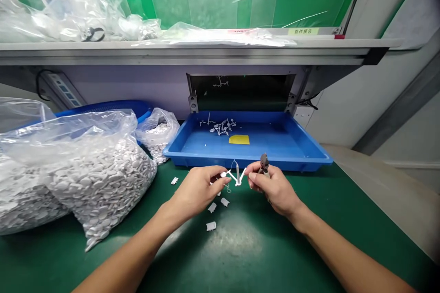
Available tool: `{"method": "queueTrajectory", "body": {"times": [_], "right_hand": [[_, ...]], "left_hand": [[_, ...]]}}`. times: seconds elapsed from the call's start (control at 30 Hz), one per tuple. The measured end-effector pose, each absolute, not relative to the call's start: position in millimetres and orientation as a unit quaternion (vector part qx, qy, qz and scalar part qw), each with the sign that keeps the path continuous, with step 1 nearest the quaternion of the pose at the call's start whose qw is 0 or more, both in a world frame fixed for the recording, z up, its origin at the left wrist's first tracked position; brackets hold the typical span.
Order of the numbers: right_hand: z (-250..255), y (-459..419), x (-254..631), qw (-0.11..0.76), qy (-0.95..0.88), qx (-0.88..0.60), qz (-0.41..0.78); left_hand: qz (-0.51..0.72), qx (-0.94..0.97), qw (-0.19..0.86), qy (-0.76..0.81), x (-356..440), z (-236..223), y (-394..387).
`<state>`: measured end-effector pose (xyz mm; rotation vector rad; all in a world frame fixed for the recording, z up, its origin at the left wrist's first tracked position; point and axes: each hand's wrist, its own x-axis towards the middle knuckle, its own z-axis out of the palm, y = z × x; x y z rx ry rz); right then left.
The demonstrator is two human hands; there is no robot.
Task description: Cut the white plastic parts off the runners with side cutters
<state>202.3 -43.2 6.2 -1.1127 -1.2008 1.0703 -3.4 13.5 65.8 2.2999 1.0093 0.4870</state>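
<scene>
Above the green mat (247, 256), the left hand (197, 192) pinches a white plastic sprue (237, 176); the right hand (273, 190), just beside it, grips small grey cutters (264, 163) near the blue tray (302, 160).

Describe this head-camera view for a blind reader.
A left hand and right hand hold a white plastic sprue over a green mat, the right with a small grey tool. Loose white parts lie near a blue tray and bags of white pieces.
</scene>
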Motion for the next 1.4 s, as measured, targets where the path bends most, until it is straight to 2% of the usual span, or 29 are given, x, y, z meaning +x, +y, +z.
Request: {"method": "queueTrajectory", "body": {"times": [0.17,0.27,0.33,0.43,0.5,0.6,1.13,1.4], "right_hand": [[12,-49,197,0.549,-0.544,-0.497,0.395],[12,-46,202,0.589,-0.529,-0.474,0.385],[10,-42,207,0.592,-0.518,-0.514,0.342],[5,-39,208,0.493,-0.576,-0.61,0.231],[3,-40,203,0.422,-0.638,-0.622,0.167],[3,-45,194,0.383,-0.684,-0.609,0.121],[3,-50,191,0.359,-0.716,-0.594,0.082],[5,-51,194,0.295,-0.725,-0.614,0.097]], "left_hand": [[0.253,0.869,0.227,0.359,-5,52,16],[0.319,0.853,0.222,0.349,-8,46,17],[0.361,0.836,0.235,0.34,-10,44,16],[0.394,0.812,0.281,0.325,-9,39,10],[0.402,0.796,0.321,0.32,-6,35,6],[0.401,0.784,0.358,0.311,-1,28,2],[0.4,0.779,0.368,0.313,6,27,-4],[0.412,0.808,0.332,0.258,3,19,1]]}}
